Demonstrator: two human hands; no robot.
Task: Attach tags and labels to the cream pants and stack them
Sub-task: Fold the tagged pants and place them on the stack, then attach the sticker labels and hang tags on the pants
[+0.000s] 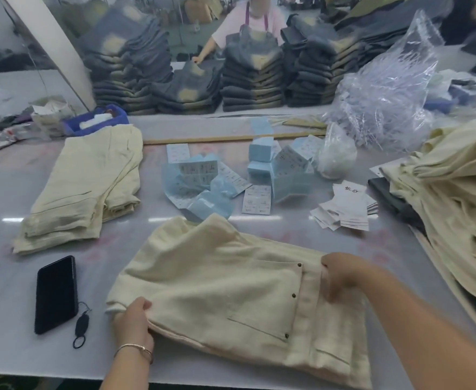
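Holding now: the left hand point(134, 322) pinches the near left edge of a folded pair of cream pants point(231, 288), thumb on top and fingers tucked under the cloth; a thin bracelet point(135, 349) sits on that wrist.
Right hand: the right hand point(341, 273) has its fingers curled over the waistband end of the same pants, gripping the cloth beside the back pocket point(270, 299) with its small rivets.
Pants in hand: lying flat on the desk point(9, 277) just in front of the person, folded over, pocket side up; no tag or label shows on the visible side, though the far side is hidden.
Step in hand: most likely squaring up this pair, either to tag it or to carry it to the pile; the view does not settle which.
Done so far: a short stack of folded cream pants point(82, 187) lies to the left, well apart from the pair in hand, only a few pairs high.
Left to do: a big loose heap of cream pants point(450, 198) on the right looks unsorted, so by my reading most of the job remains.
Supplies: blue label sheets point(203, 178) lie spread across the middle of the desk, and white paper tags point(346, 209) sit near the heap.
Elsewhere: a phone point(55, 294) lies left of the pair in hand; dark folded jeans point(251, 77) are stacked at the back, with another person behind them.
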